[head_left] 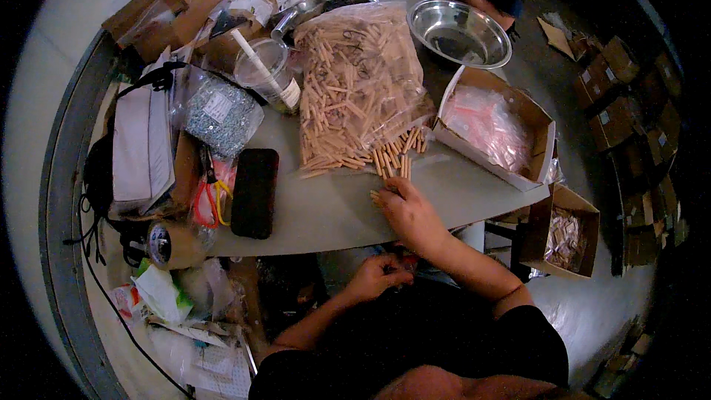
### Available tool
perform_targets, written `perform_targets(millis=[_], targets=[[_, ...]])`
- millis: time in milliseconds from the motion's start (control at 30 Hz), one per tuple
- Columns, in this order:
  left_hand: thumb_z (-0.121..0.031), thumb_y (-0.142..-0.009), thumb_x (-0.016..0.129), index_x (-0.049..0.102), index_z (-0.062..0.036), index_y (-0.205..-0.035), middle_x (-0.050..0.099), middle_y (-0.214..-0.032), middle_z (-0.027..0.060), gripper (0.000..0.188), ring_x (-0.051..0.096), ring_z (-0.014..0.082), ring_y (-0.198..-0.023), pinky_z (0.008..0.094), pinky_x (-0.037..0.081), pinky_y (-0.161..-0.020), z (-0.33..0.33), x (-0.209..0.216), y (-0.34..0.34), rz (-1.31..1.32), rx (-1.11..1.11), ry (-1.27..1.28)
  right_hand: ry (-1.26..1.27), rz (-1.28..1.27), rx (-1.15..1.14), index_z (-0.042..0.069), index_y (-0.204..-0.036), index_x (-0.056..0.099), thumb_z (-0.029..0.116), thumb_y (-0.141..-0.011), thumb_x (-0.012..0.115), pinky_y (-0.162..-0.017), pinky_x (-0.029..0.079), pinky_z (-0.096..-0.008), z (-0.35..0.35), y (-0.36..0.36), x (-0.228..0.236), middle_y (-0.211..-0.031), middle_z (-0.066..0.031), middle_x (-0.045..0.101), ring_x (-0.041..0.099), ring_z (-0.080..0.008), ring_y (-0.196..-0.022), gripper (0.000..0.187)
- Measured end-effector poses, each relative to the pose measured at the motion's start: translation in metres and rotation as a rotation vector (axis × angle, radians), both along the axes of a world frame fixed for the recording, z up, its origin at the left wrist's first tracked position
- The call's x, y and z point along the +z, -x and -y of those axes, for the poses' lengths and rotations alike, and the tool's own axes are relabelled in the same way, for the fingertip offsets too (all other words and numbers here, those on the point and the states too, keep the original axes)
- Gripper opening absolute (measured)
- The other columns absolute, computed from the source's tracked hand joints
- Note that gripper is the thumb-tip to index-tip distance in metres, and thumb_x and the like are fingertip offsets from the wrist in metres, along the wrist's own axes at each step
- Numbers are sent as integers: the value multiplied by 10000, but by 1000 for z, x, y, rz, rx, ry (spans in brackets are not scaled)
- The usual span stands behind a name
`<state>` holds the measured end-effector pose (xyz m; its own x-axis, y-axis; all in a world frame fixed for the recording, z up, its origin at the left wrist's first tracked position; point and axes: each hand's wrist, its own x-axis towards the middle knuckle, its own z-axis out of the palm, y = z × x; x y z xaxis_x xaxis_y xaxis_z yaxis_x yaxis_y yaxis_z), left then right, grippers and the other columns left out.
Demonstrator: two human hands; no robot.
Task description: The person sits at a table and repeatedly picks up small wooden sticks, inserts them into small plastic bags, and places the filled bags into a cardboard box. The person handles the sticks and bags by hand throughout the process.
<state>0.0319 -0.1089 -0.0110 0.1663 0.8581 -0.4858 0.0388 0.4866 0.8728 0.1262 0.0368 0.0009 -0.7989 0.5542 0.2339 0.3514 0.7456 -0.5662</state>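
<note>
A large clear plastic bag full of short wooden dowels lies on the table. Loose wooden dowels spill from its near mouth. At that spill my right hand is closed, thumb and fingers pinched around dowels at the near edge of the pile. Over my lap, just off the table edge, my left hand has its fingers curled together. Whatever it holds, if anything, is hidden. Right of the bag stands an open cardboard box with clear and pink plastic bags inside.
Steel bowl at far right, near another person's arm. A plastic cup, bag of small metal parts, scissors and black phone lie left. Below the table's right edge is a small carton.
</note>
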Motion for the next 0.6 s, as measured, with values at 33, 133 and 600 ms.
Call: perform_targets(millis=[33, 133, 600], targets=[[-166, -854, 703, 665, -15, -922, 670, -892, 30, 170, 606, 116, -797, 273, 494, -739, 2, -4, -1, 26, 45, -6, -21, 10, 29, 84, -1145, 626, 73, -812, 545, -975, 450, -405, -2, -1, 2, -1222, -184, 543, 531, -364, -1109, 343], [-161, -848, 710, 633, -25, -997, 663, -944, 33, 216, 605, 122, -842, 279, 493, -779, 4, -21, -3, 99, 127, -50, -80, 48, 53, 85, -1101, 649, 82, -790, 567, -967, 450, -409, -3, -15, 9, -1210, -161, 558, 539, -358, -1084, 322], [-170, -894, 651, 585, -54, -1095, 601, -987, 9, 242, 572, 133, -891, 288, 481, -832, -10, -64, -23, 544, 250, -36, -14, 134, 39, 114, -1054, 668, 75, -750, 663, -878, 484, -403, -8, -44, 41, -1127, -146, 563, 560, -344, -1030, 307]])
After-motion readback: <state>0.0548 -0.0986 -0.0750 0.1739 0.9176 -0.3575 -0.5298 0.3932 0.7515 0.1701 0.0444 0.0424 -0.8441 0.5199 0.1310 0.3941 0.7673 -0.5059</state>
